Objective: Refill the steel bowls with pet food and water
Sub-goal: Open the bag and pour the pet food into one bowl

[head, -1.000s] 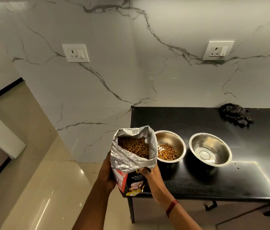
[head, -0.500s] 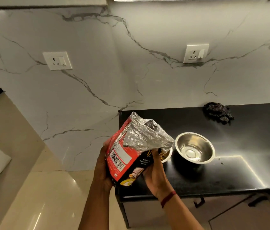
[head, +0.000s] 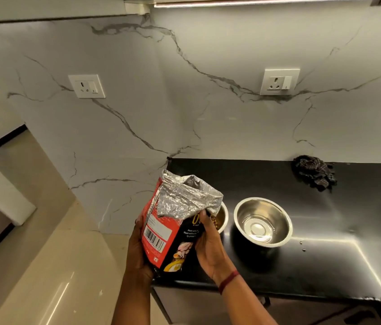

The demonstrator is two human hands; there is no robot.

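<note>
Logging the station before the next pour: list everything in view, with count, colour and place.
pet food bag: 1, red and black with silver foil lining, open, held tilted by the kibble bowl
kibble bowl: 1, steel, on the countertop, mostly hidden behind the bag
second bowl: 1, steel, no kibble, right of the kibble bowl
cloth: 1, dark checked, crumpled at the countertop's back
countertop: 1, glossy black, against the wall
sockets: 2, white, on the marble wall
light strip: 1, white, top edge
wristband: 1, red, right wrist
left hand: grips the bag's lower back
right hand: holds the bag's front
</note>
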